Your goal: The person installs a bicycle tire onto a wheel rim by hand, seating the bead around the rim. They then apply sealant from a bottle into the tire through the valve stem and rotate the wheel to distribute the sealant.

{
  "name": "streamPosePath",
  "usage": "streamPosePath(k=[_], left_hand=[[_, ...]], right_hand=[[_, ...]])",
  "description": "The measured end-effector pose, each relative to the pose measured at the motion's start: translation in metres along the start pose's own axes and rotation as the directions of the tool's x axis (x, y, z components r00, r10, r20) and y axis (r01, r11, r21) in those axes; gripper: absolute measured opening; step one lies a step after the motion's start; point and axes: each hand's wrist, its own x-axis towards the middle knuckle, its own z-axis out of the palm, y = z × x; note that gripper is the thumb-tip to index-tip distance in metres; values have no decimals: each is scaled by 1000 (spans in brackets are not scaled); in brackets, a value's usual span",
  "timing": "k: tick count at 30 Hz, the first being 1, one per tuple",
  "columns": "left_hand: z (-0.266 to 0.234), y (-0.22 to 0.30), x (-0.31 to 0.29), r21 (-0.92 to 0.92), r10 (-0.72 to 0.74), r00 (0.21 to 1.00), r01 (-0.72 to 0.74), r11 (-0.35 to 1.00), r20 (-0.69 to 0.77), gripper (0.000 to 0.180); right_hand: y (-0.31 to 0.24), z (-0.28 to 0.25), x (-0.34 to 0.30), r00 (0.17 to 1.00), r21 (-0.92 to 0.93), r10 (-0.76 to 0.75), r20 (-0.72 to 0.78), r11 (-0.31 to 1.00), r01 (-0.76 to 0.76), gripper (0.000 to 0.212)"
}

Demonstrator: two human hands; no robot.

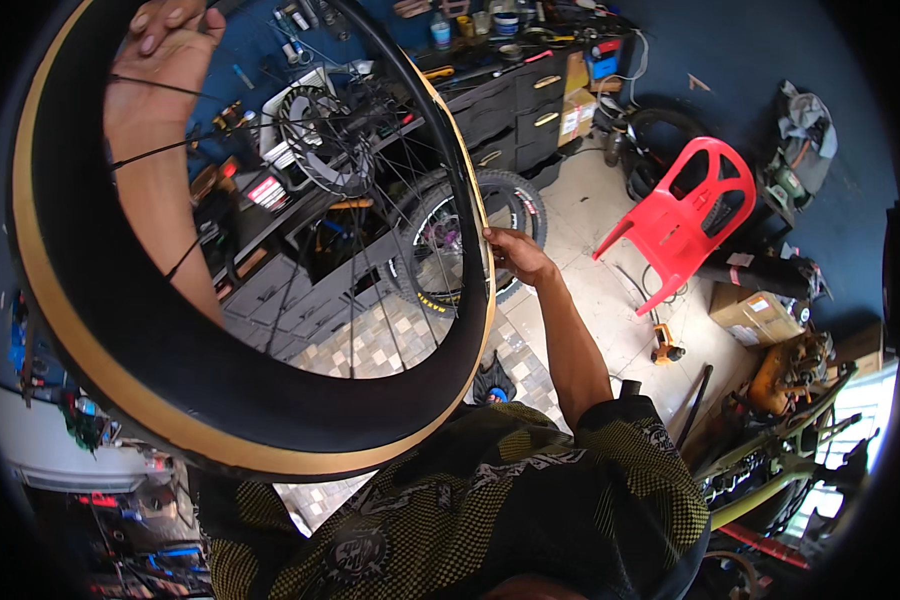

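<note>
A bicycle wheel [240, 390] with a deep black rim and thin dark spokes is held up close in front of me, tilted. Its tyre [270, 458] has a tan sidewall and a dark outer edge. My right hand [520, 256] grips the tyre and rim edge at the right side, thumb and fingers pressed against it. Seen through the spokes, my left forearm reaches up behind the wheel. My left hand [173, 32] is at the upper left against the rim, its fingers curled and partly cut off by the frame.
Beyond the wheel is a dark workbench with drawers [538, 100], tools and pots on top. A knobbly-tyred wheel [530, 205] leans below it. At right are a red plastic chair [685, 215], a cardboard box [755, 315] and bicycle frames [770, 490].
</note>
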Motion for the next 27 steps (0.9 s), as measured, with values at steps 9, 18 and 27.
streamPosePath(k=[9, 18, 27], left_hand=[[-48, -139, 104, -61, -247, 923, 276, 959, 297, 10], [-170, -266, 226, -258, -233, 811, 421, 870, 537, 9], [-190, -366, 294, -342, -203, 715, 539, 770, 669, 12]], right_hand=[[-1, -63, -18, 944, -73, 16, -329, 996, -42, 66], [15, -94, -2, 866, -81, 96, -491, 985, -155, 66], [23, -83, -6, 754, 16, 166, -636, 979, -202, 56]])
